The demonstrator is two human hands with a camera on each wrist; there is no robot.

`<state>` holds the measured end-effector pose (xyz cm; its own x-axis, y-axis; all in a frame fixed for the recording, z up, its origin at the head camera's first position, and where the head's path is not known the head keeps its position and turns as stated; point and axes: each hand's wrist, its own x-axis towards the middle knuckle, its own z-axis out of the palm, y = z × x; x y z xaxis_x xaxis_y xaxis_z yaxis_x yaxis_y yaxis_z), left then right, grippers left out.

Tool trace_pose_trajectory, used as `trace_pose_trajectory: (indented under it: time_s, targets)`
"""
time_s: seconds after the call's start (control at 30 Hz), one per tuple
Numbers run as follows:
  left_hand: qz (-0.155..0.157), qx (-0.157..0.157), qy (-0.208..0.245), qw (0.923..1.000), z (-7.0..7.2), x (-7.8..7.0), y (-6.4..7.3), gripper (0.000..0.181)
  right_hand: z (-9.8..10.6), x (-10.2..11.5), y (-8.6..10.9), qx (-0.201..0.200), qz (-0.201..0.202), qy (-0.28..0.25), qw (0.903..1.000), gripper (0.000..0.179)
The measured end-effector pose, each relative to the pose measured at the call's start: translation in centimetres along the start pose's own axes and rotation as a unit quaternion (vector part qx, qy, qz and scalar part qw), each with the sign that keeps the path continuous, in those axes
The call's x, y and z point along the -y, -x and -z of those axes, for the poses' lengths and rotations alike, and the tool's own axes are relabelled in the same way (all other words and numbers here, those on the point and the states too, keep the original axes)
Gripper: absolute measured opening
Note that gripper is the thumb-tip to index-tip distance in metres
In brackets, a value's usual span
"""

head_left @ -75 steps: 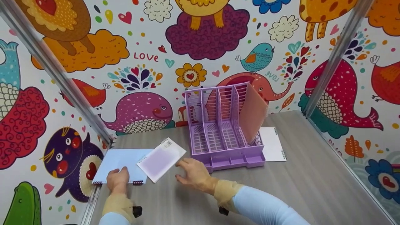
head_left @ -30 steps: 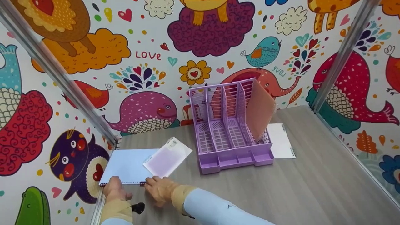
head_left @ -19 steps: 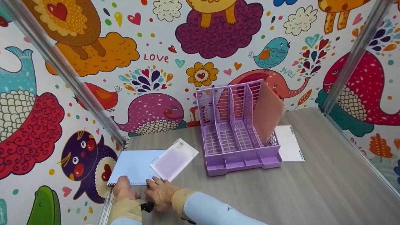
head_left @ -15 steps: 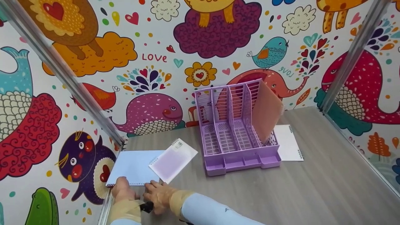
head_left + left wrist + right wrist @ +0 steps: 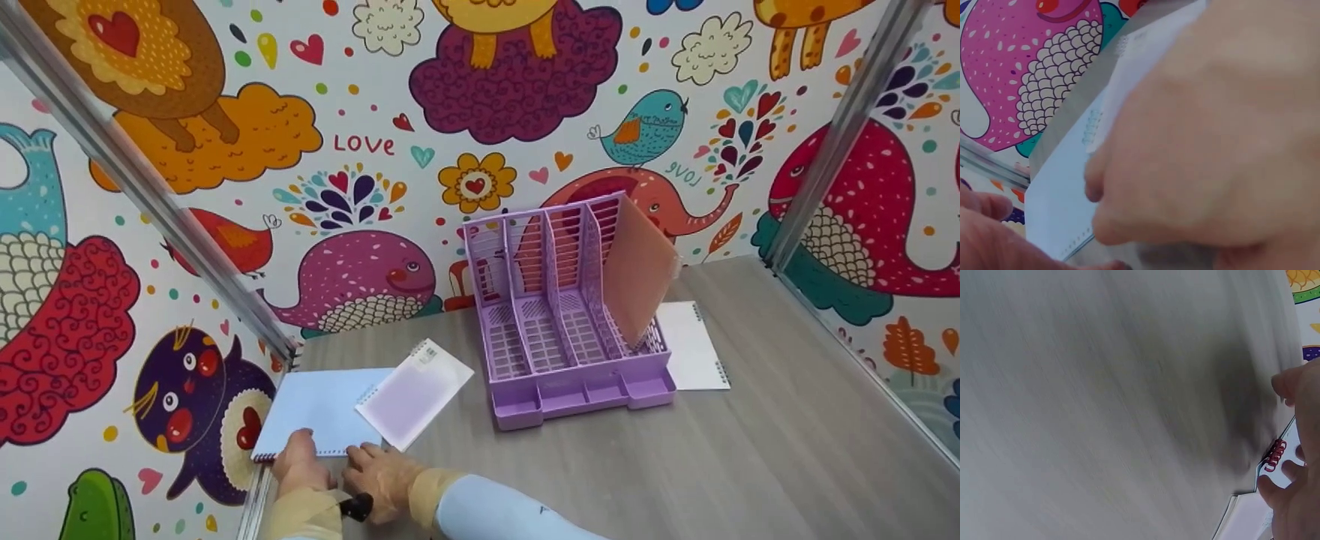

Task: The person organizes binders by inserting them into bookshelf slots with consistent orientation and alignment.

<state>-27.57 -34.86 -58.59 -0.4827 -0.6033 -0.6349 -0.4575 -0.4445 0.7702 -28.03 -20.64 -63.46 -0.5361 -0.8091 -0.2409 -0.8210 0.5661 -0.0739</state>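
Observation:
A light blue spiral notebook (image 5: 322, 401) lies on the table at the left, its dark red rings along the near edge. A smaller white and lilac spiral notebook (image 5: 416, 394) overlaps its right side. My left hand (image 5: 301, 465) is at the blue notebook's near-left edge, one digit reaching over the cover; how its other fingers lie is hidden. Beside it, my right hand (image 5: 382, 480) has its fingertips at the near-right edge, by the red rings (image 5: 1276, 455) in the right wrist view. There the thumb stands apart from the fingers. In the left wrist view the right hand (image 5: 1202, 140) covers much of the picture.
A purple desk organizer (image 5: 577, 386) with upright dividers stands behind the lilac notebook and to its right. A pinkish-orange board (image 5: 637, 274) leans in its rightmost slot. Partly behind the organizer lies a white notebook (image 5: 694, 349). Patterned walls (image 5: 480, 90) and metal posts (image 5: 142, 180) enclose the table.
My right hand has come from beside the lilac notebook to the blue notebook's near edge. My left hand has drawn back from its cover to that edge. The head view has shifted.

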Motion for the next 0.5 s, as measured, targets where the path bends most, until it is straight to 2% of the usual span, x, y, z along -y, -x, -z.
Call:
trace_pose_trajectory:
  time_s: [0.17,0.33,0.43,0.5]
  targets:
    - [0.002,-0.004,-0.023,0.9997,0.6,0.9,0.3,0.076,-0.9,0.5,0.3,-0.004,-0.011,-0.036,0.9993,0.063]
    - [0.007,-0.035,-0.028,0.9990,1.0,1.2,0.4,0.076,-1.3,0.8,0.0,-0.035,0.006,-0.037,0.9987,0.056]
    - [0.012,-0.049,-0.005,0.9987,0.9,1.1,0.2,0.077,-1.2,0.8,-0.2,-0.046,0.009,-0.024,0.9986,0.053]
    - [0.018,-0.056,0.026,0.9979,0.9,1.0,0.1,0.076,-1.0,0.9,-0.3,-0.055,0.013,-0.004,0.9984,0.047]
